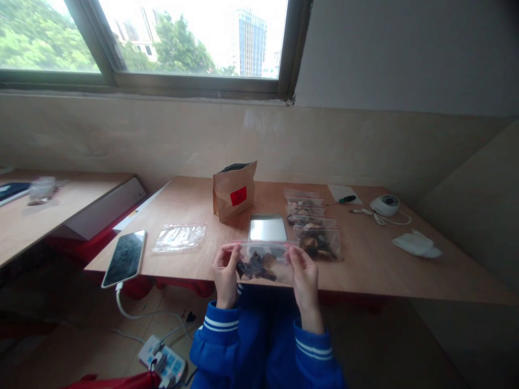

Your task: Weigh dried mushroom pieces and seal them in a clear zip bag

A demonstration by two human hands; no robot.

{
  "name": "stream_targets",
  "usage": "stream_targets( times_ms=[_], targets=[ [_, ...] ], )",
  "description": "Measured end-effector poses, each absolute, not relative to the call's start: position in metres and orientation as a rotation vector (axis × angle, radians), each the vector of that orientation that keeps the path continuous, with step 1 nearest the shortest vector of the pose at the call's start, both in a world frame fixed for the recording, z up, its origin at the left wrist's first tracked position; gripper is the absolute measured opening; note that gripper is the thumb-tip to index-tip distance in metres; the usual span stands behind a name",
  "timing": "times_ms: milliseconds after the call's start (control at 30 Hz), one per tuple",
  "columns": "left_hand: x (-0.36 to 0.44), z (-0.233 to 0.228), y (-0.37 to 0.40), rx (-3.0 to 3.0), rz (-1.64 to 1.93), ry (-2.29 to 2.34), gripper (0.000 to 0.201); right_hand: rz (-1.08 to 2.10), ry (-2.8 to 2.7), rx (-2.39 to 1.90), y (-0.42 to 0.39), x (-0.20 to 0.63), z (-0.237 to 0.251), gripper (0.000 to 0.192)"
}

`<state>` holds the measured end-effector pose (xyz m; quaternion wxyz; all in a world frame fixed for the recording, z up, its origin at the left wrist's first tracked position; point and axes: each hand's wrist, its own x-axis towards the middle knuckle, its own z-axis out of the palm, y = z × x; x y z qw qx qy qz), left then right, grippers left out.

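Wooden table (190, 208), paper bag (234, 190), phone (125, 257), scale (267, 227), empty zip bag (179, 237), filled zip bags (312, 224)

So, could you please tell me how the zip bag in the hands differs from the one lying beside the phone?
The held zip bag contains dark pieces; the flat zip bag looks empty. The held one is lifted at the table edge between left hand and right hand; the flat one rests on the table. Both are clear plastic.

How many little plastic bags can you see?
About 5: one with dark pieces held by both hands, one empty bag beside the phone, and roughly three filled bags stacked right of the scale; more may hide underneath.
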<state>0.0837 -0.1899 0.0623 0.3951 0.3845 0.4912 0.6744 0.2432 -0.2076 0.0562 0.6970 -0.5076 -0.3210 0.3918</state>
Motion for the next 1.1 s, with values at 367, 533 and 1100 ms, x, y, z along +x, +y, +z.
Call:
stream_targets(
  times_ms=[367,533,1100],
  targets=[
    [0.085,0.064,-0.193,0.991,1.746,1.280,0.026,0.755,-0.735,-1.118,-0.216,0.238,0.064,0.029],
    [0.087,0.065,-0.193,1.001,1.644,1.139,0.027,0.752,-0.624,-1.115,-0.216,0.233,0.063,0.033],
    [0.090,0.075,-0.196,0.945,1.601,1.114,0.024,0.919,-0.861,-1.169,-0.212,0.236,0.050,0.039]
  ],
)
